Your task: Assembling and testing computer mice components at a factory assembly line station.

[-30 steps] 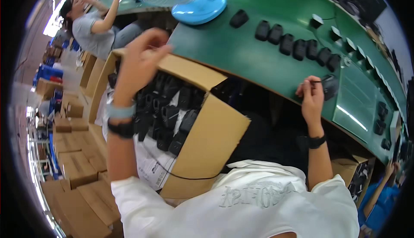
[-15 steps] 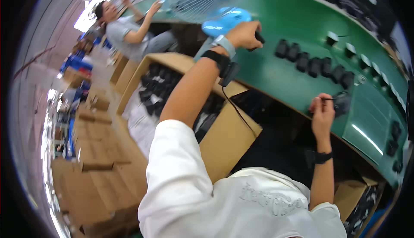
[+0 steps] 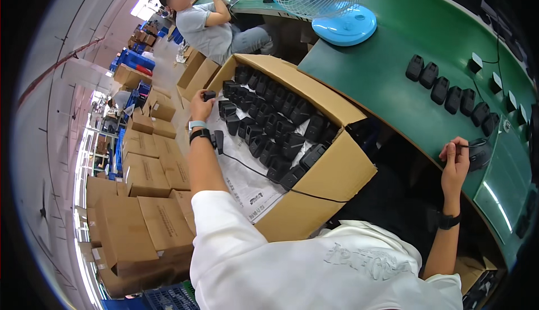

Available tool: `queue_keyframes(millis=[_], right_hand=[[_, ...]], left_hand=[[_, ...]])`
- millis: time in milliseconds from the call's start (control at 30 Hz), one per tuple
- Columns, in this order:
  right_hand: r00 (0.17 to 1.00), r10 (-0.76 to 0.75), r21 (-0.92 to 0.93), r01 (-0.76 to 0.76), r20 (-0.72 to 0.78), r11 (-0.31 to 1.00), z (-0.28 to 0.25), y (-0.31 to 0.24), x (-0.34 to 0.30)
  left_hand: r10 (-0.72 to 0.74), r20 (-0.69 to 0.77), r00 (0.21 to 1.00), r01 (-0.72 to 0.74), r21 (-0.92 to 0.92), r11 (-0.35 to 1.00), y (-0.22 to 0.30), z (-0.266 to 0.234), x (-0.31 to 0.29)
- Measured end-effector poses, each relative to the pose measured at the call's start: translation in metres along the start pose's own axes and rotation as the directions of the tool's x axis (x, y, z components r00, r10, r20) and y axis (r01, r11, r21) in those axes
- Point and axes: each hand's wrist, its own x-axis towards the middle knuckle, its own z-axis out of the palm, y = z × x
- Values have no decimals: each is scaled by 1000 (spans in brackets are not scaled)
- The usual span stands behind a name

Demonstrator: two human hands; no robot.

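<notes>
My left hand (image 3: 200, 108) is closed around a small black boxy device (image 3: 209, 95) at the left edge of an open cardboard box (image 3: 314, 206). Rows of similar black devices (image 3: 259, 110) stand in that box on printed white paper (image 3: 238, 183). My right hand (image 3: 456, 164) is at the near edge of the green table (image 3: 387, 91), its fingers pinched on a thin black thing, a cable or slim tool. Beside those fingers a dark rounded object (image 3: 479, 154) rests on the table. A line of black devices (image 3: 447, 91) stands farther up the tabletop.
A blue fan (image 3: 345, 24) stands at the table's far left end. Several white-faced items (image 3: 496, 82) line the back, with cables. A clear sheet (image 3: 505, 181) lies at the right. Cardboard boxes (image 3: 143, 226) are stacked on my left. Beyond the box a person (image 3: 208, 26) sits.
My left hand has moved from above the table to the left side of the cardboard box, with the black device still in it. My view has turned left; my right hand stays at the table edge.
</notes>
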Motion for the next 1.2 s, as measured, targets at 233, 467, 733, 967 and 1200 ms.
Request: queue_keyframes(millis=[233,467,733,967,1200], right_hand=[[999,-4,-25,3,-35,1000,-5,-4,-3],[982,-29,-293,-28,-186,956,-4,-16,-8],[978,-78,371,146,-191,917,-41,-69,-11],[970,-19,433,125,-242,892,-138,-66,16],[991,2,387,52,-137,920,-164,-54,54]], left_hand=[[-260,95,961,271,-134,953,-6,6,5],[246,242,939,-134,-401,906,272,33,-24],[883,367,294,-638,-612,467,606,161,-211],[792,180,584,-738,-289,610,695,273,-322],[673,177,718,-665,-109,739,713,275,-339]])
